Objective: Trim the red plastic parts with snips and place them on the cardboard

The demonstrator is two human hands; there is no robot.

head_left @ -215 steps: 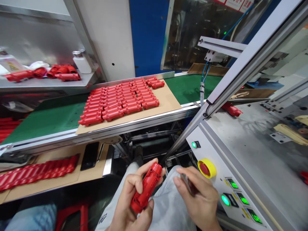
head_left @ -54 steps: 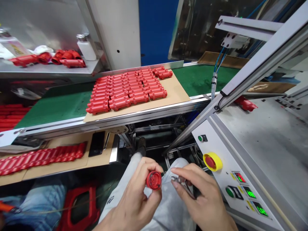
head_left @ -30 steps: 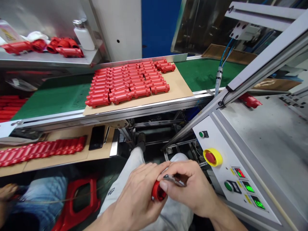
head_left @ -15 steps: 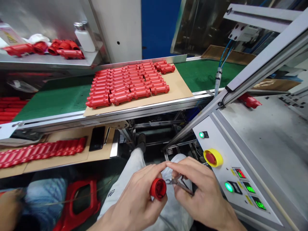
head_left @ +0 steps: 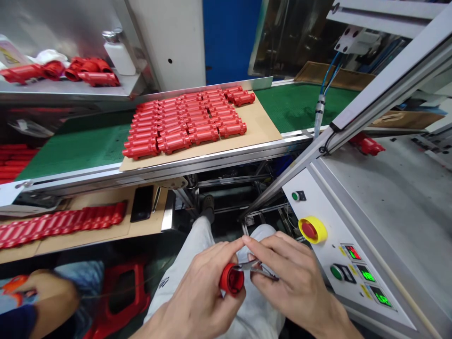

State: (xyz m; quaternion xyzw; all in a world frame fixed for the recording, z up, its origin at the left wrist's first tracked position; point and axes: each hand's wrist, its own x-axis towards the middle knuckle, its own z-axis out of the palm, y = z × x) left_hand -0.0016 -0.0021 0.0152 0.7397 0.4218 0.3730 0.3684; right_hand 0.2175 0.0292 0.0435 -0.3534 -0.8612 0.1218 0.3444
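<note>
My left hand (head_left: 199, 296) is closed around a red plastic cylindrical part (head_left: 231, 279), its open round end turned up toward me, low over my lap. My right hand (head_left: 291, 282) grips small metal pliers (head_left: 254, 268) whose tips touch the rim of the red part. Both hands meet just above my light grey trousers.
A cardboard sheet (head_left: 259, 129) with rows of red parts (head_left: 183, 125) lies on the green conveyor belt (head_left: 77, 150). More red parts (head_left: 60, 223) and a black phone (head_left: 141, 209) sit on a lower shelf. A control panel with a yellow-ringed red stop button (head_left: 310, 230) stands right. Another person's hand (head_left: 45, 294) is lower left.
The pliers' tips have moved in against the rim of the red part. Another person's hand has come further into view at lower left.
</note>
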